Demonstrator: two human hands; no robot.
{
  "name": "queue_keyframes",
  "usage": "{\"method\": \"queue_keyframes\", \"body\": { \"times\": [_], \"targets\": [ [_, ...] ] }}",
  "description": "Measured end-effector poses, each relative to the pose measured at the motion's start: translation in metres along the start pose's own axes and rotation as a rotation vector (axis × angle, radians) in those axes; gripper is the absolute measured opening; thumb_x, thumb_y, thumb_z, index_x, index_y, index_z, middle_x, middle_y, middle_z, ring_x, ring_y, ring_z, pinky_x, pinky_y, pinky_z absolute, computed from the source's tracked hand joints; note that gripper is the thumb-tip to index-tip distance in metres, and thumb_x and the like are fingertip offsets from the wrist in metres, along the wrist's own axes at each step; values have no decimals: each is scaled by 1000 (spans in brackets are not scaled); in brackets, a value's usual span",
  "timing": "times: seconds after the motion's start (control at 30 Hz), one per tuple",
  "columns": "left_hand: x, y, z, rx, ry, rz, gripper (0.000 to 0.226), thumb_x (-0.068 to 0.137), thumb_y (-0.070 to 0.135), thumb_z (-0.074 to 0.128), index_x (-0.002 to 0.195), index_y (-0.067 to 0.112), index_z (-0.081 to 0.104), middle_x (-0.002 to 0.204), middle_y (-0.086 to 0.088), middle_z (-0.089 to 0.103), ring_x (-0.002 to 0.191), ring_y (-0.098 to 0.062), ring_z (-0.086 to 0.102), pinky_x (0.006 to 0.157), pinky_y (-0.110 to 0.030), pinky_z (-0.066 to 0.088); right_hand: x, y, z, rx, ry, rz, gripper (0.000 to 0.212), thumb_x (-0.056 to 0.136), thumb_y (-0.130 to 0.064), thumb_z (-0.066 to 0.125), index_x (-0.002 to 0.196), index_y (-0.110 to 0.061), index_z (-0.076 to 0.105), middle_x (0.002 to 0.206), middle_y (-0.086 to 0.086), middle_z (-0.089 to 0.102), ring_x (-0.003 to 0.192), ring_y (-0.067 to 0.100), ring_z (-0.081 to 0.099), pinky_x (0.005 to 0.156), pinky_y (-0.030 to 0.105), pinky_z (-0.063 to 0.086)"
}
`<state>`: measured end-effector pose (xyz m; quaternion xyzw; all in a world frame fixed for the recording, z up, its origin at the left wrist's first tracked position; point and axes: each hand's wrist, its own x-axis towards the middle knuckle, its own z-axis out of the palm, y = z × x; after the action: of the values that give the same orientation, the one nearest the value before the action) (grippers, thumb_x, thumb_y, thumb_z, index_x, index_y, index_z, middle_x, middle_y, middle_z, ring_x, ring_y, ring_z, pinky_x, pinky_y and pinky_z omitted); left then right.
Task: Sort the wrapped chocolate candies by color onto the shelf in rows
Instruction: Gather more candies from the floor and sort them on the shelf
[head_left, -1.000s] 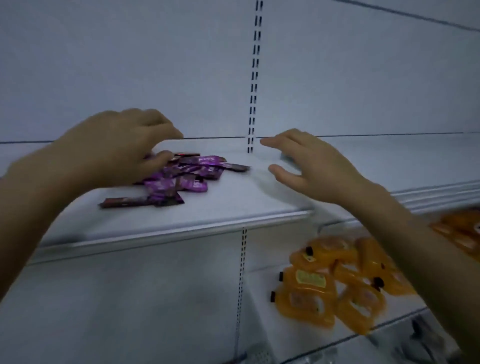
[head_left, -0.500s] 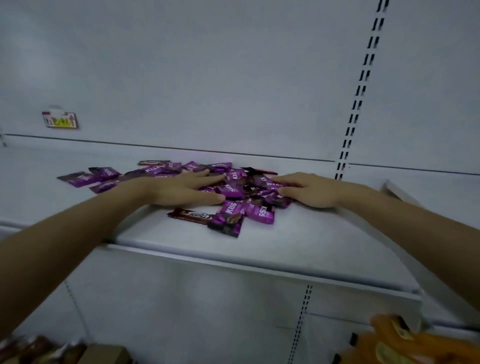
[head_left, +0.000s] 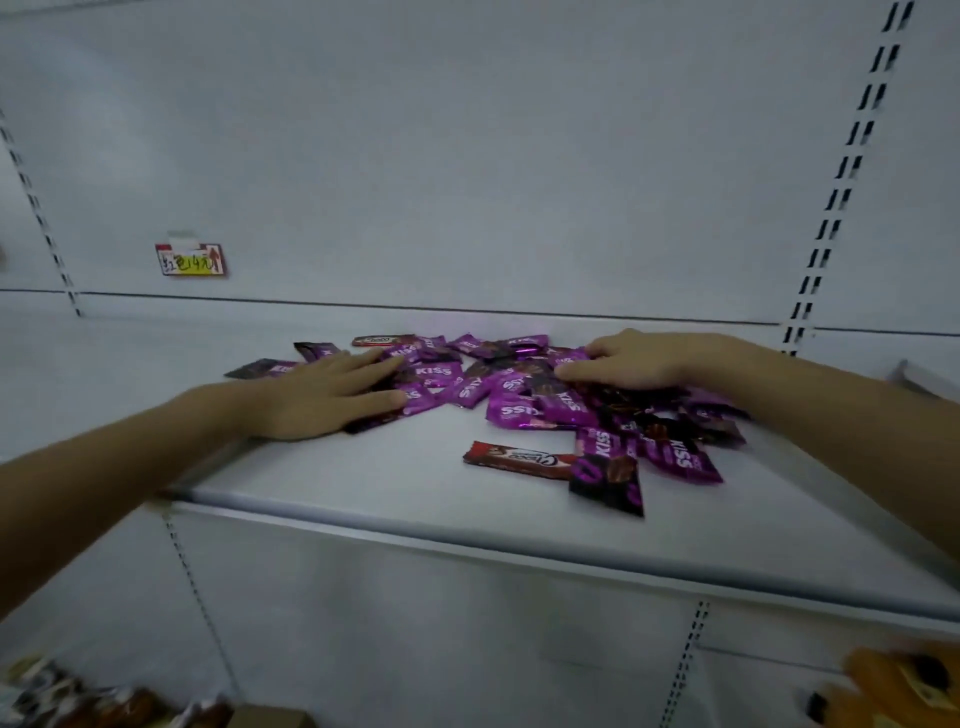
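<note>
A loose pile of purple wrapped candies (head_left: 519, 410) marked "KISS" lies spread across the white shelf (head_left: 363, 483). Dark brown-and-purple wrappers are mixed in. One red-brown bar (head_left: 519, 459) lies near the front, and another red-brown bar (head_left: 382, 340) lies at the back. My left hand (head_left: 332, 395) lies flat, fingers straight, on the left side of the pile. My right hand (head_left: 639, 361) rests palm down on the right side, fingers slightly bent over the candies. Neither hand visibly holds a candy.
A small red and yellow price tag (head_left: 189, 259) sticks to the back wall at left. Slotted uprights run up the wall at both sides. Orange packets (head_left: 904, 686) show at the lower right, and other packaged goods (head_left: 104, 701) at the lower left.
Both hands came down onto the pile and spread it sideways. The left hand slid left; the candies now lie in a wider patch. The view swung left and closer.
</note>
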<state>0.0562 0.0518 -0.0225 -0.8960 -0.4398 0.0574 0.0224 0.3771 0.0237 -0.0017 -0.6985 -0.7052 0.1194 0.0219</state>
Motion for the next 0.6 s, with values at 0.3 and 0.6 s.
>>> {"method": "queue_keyframes", "body": {
  "times": [0.3, 0.6],
  "targets": [
    [54, -29, -51, -298, 38, -7, 46, 103, 33, 31, 147, 19, 32, 155, 2, 28, 141, -14, 26, 113, -26, 15, 4, -47, -11, 58, 267, 121, 38, 81, -25, 72, 112, -5, 64, 113, 12, 65, 93, 25, 58, 78, 27, 44],
    [65, -102, -47, -334, -198, -144, 77, 62, 62, 74, 130, 36, 51, 127, 8, 54, 116, -15, 49, 93, -37, 51, 35, -84, -31, 519, 328, 234, 18, 84, -21, 69, 83, -4, 62, 81, 12, 62, 74, 25, 60, 74, 33, 53]
  ]
}}
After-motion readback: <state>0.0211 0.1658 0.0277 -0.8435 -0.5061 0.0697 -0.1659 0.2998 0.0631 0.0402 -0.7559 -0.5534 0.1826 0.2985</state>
